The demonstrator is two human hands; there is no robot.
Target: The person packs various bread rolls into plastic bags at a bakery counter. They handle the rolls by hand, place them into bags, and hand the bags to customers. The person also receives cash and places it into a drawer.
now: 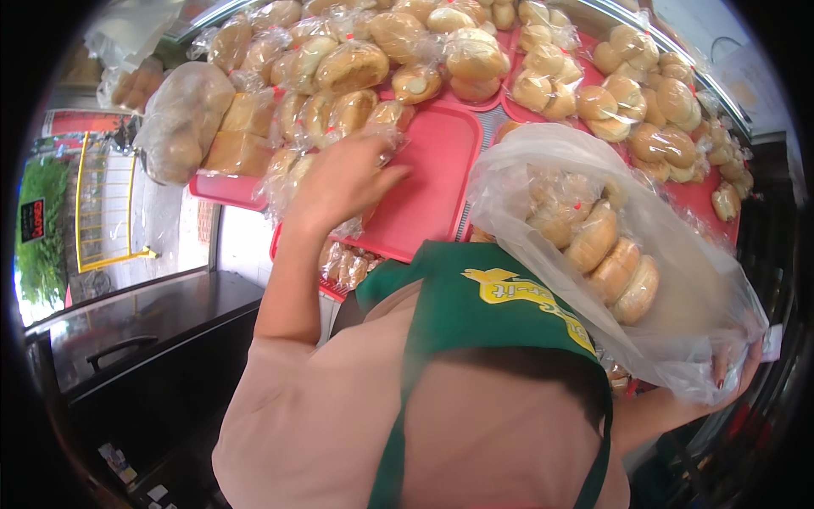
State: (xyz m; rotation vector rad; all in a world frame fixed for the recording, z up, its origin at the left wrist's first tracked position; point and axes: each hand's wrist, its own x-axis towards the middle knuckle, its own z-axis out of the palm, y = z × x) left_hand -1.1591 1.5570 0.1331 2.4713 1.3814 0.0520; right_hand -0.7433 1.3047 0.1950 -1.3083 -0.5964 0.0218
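Note:
My left hand [360, 174] reaches over the edge of a pink tray [432, 165]. Its fingers close on the clear wrapping of a bag of bread rolls [392, 115], and its thumb points right over the tray. Fingertips are partly hidden by the wrapping. At the right, my right hand [739, 371] grips the lower end of a large translucent plastic bag [678, 246]. That bag hangs wide and slanted in front of the trays. Inside it lie several bread rolls [615, 270], some in clear wrapping with a red tie.
Bagged round buns [551, 81] and long loaves [352, 68] crowd the pink trays along the back. Blocks of sliced bread [242, 136] stand at the left beside a cloudy bag [182, 123]. A black counter [161, 322] is at lower left. More rolls [346, 265] lie on a lower shelf.

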